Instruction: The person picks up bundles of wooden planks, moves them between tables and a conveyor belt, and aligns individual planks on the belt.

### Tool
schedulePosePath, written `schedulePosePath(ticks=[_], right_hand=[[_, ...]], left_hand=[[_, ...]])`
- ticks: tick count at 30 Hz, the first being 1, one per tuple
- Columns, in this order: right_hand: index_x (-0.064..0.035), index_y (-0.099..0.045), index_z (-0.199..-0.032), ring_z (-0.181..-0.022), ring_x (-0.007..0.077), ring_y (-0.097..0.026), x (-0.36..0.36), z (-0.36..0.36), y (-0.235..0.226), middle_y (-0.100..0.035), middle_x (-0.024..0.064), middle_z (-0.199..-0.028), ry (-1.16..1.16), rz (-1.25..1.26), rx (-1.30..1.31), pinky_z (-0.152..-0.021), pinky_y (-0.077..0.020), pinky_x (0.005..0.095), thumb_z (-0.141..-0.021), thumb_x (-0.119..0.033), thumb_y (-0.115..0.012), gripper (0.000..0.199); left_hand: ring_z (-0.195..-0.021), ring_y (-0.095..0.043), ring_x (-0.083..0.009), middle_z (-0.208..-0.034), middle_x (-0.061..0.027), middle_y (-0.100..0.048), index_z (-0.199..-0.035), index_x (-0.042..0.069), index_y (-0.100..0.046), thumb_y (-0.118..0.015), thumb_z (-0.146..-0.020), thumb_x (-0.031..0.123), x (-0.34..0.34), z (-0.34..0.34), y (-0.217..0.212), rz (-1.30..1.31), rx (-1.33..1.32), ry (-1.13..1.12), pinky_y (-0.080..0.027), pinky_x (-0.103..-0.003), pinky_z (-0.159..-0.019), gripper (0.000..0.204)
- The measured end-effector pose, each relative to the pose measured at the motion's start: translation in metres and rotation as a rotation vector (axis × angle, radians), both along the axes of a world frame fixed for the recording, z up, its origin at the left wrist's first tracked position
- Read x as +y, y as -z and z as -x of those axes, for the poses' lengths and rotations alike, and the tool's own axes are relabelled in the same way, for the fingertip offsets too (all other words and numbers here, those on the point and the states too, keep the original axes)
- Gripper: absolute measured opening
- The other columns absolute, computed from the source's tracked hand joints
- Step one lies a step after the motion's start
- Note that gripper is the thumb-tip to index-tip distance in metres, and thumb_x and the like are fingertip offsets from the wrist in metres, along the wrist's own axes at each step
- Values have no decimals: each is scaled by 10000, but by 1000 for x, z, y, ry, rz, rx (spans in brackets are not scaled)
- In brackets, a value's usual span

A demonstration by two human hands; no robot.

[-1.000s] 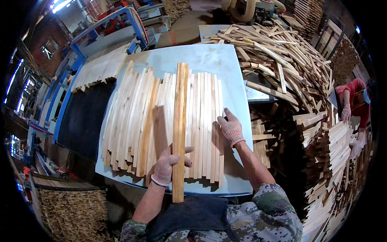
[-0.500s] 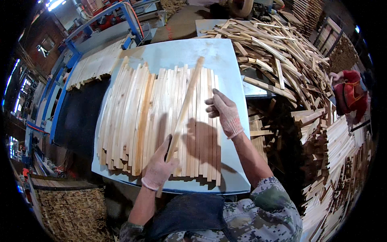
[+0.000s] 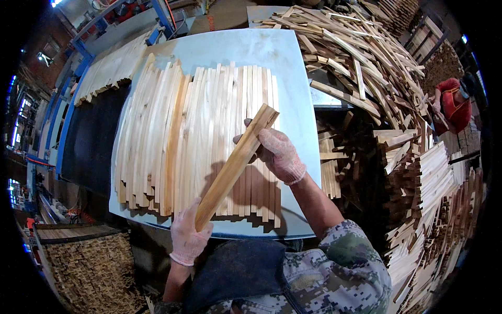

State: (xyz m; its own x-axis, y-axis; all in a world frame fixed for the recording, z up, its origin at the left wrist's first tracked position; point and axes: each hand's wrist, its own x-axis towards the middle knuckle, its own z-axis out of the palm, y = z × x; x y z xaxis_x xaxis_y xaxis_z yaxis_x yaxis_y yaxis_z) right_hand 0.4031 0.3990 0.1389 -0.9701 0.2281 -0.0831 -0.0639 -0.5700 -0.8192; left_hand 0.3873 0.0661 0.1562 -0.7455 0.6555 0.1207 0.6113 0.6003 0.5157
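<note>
Holding one wooden slat (image 3: 236, 165) tilted above the row of slats (image 3: 193, 141) on the pale table (image 3: 293, 78), your left hand (image 3: 187, 236) clasps its near end, right hand (image 3: 278, 153) steadying its far end.

A pale blue counter (image 3: 293, 68) stands at centre. To its left runs a black belt (image 3: 89, 141) in a blue steel frame (image 3: 63, 131). Loose scrap wood (image 3: 361, 57) is heaped at upper right; stacked wood strips (image 3: 439, 183) fill the right side. Ceiling lights (image 3: 55, 3) glow at upper left.
</note>
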Motion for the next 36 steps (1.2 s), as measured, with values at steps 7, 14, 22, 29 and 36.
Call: schedulePosePath(ticks=[7,14,22,29,36], right_hand=[[-10,-657,-1127,-821,196,-690,1,-8,14,-685,90,-926,176,58,-86,-724,-602,385,-1053,-508,-652,504],[-38,-660,-1024,-625,153,-625,9,-14,4,-647,51,-800,275,-20,-293,-544,-506,299,-1019,-456,-731,424],[1,-663,-1063,-648,150,-657,7,-11,0,-674,68,-824,183,-38,-253,-569,-532,294,-1010,-415,-744,427],[17,-664,-1080,-680,156,-693,9,-7,6,-694,70,-841,118,-68,-126,-587,-561,279,-1005,-444,-740,473],[21,-668,-1076,-696,150,-710,11,-9,6,-703,77,-846,127,-34,-65,-574,-574,269,-990,-449,-755,485]], left_hand=[[-887,-649,-374,-986,-170,-654,-1495,83,-573,-838,-774,152,-14,-4,11,64,35,-25,-539,-499,-820,770],[-905,-649,-384,-981,-168,-650,-1494,111,-579,-826,-782,156,-17,-1,6,130,10,3,-540,-502,-832,755],[-1081,-729,-398,-1222,-208,-726,-1443,86,-596,-811,-758,90,-24,0,-9,103,-182,-30,-591,-456,-947,718],[-1110,-733,-400,-1230,-225,-724,-1416,77,-599,-811,-761,73,-30,-7,-14,67,-196,-63,-606,-441,-951,688],[-1067,-741,-413,-1155,-233,-740,-1385,71,-614,-793,-768,88,-23,-10,-19,68,-215,-88,-607,-462,-923,643]])
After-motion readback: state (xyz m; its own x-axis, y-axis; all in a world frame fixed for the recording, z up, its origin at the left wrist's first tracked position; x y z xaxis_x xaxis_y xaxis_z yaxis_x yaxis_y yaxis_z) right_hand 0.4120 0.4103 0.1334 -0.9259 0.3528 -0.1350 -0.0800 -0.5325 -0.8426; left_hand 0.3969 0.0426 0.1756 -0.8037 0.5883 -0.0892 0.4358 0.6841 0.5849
